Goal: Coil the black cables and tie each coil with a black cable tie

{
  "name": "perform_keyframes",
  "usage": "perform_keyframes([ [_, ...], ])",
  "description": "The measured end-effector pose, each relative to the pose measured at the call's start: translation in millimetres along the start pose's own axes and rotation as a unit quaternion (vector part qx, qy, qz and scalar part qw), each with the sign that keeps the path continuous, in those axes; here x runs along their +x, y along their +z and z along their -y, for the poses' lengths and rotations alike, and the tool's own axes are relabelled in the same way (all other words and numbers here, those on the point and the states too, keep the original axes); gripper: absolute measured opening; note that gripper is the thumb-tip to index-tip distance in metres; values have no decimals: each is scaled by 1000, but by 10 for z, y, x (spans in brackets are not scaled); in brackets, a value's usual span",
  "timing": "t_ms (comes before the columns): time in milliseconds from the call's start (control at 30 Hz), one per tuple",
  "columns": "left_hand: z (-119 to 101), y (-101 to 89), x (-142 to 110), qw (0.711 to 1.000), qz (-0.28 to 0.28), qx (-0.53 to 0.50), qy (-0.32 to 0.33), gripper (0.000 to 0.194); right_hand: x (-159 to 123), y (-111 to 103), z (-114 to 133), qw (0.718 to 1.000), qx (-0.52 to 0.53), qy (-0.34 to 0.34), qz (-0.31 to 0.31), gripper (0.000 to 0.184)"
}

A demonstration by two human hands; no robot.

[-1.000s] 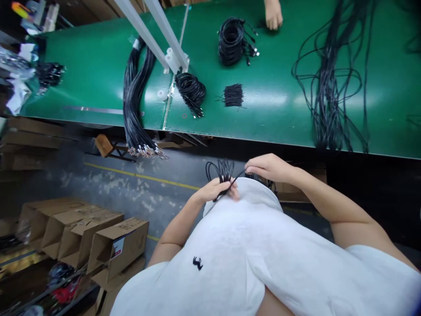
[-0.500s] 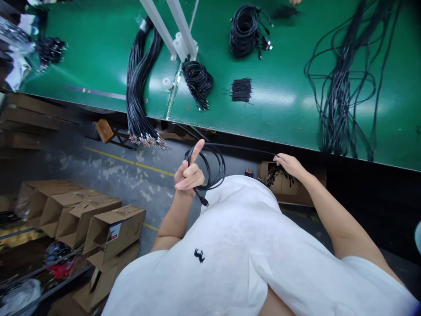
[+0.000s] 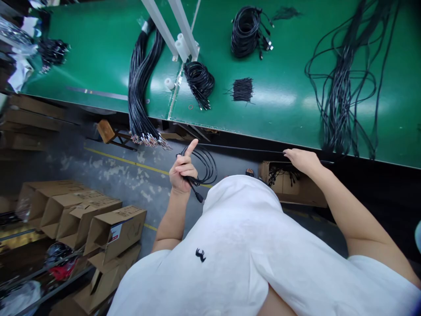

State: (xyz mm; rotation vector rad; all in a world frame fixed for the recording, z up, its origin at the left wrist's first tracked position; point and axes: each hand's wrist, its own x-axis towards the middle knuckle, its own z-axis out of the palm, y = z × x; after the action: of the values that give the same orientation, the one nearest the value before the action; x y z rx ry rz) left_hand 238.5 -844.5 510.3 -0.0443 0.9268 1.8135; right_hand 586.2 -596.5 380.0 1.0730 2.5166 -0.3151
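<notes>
My left hand (image 3: 183, 172) is closed on a loosely coiled black cable (image 3: 213, 169), its index finger pointing up and away. A plug end of this cable (image 3: 199, 197) dangles below the fingers. From the left hand a straight length of the cable runs across to my right hand (image 3: 301, 160), which pinches it between thumb and fingers. Both hands are in front of the table edge, above the floor. On the green table ahead lie a small pile of short black ties (image 3: 242, 89), a coiled cable bundle (image 3: 199, 81) and a bigger coil with plugs (image 3: 246, 33).
Long loose black cables (image 3: 344, 96) spread over the right of the green table (image 3: 283, 118). A thick wire bundle (image 3: 140, 87) hangs over its edge at left, near white posts (image 3: 184, 26). Open cardboard boxes (image 3: 115, 228) stand at lower left; another box (image 3: 296, 186) holds cables under the table.
My right hand has moved right, and the cable length between the hands is longer and straighter. My left hand has shifted slightly left with the coil.
</notes>
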Motion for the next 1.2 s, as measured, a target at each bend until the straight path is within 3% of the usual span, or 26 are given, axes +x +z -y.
perform_keyframes([
  [100,-13,3,-41,1000,-12,20,-6,48,-4,12,81,1000,-7,-8,8,39],
  [200,29,35,-28,997,2,76,-31,49,-134,-107,300,998,-31,-45,6,38],
  [300,211,20,76,985,36,163,-50,42,-374,-369,655,983,-9,-182,-22,34],
  [367,413,-18,155,972,59,216,-73,38,-488,-571,918,951,32,-305,-48,33],
  [433,626,-54,191,956,92,252,-120,40,-479,-743,1141,922,55,-376,-75,32],
  [533,841,-56,142,907,191,287,-241,44,-276,-894,1322,922,41,-369,-114,29],
  [633,870,10,47,854,288,272,-337,45,-156,-907,1342,916,54,-354,-182,23],
  [733,804,98,-2,849,310,209,-373,40,-335,-778,1324,902,126,-304,-281,25],
  [800,763,148,-5,859,301,159,-382,34,-510,-616,1325,909,189,-261,-263,24],
  [867,750,191,0,862,296,118,-395,32,-583,-439,1357,924,248,-222,-186,23],
  [933,774,232,0,839,317,100,-432,34,-503,-325,1443,920,306,-204,-135,33],
  [1000,822,276,-10,799,355,100,-475,38,-324,-340,1588,883,373,-249,-139,44],
  [1100,866,345,-38,752,408,99,-507,41,-84,-569,1820,783,453,-390,-169,32],
  [1167,829,384,-40,740,430,101,-506,44,-18,-730,1906,737,481,-445,-168,23],
  [1200,788,399,-28,746,430,114,-496,45,-5,-774,1923,728,497,-444,-164,22],
])
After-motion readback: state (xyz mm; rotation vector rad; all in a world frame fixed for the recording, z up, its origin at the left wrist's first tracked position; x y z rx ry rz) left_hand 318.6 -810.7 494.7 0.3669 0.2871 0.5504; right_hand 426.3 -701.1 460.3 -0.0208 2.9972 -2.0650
